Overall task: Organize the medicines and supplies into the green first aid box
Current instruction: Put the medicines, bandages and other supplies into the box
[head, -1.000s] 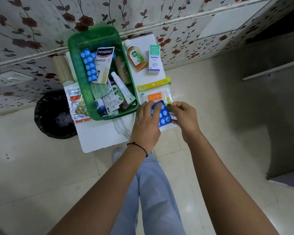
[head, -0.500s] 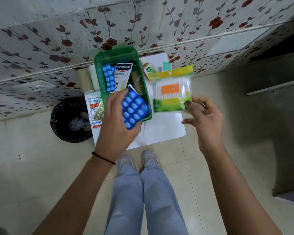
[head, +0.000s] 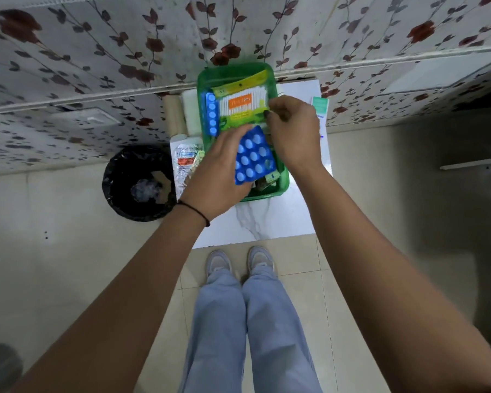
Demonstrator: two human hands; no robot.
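Note:
The green first aid box stands on a small white table against the wall. My left hand holds a blue blister strip of tablets over the box's near half. My right hand pinches the right edge of a cotton swab packet, which lies across the box's far half. Another blue tablet strip stands along the box's left wall. Most other contents of the box are hidden under my hands.
A black-lined waste bin sits on the floor left of the table. Rolled bandages and a sachet packet lie left of the box. A white-green medicine carton stands to its right. My feet are at the table's front edge.
My right hand has carried the cotton swab packet from beside the box into its far half. My left hand has moved the blue strip further over the box. The camera has shifted nearer.

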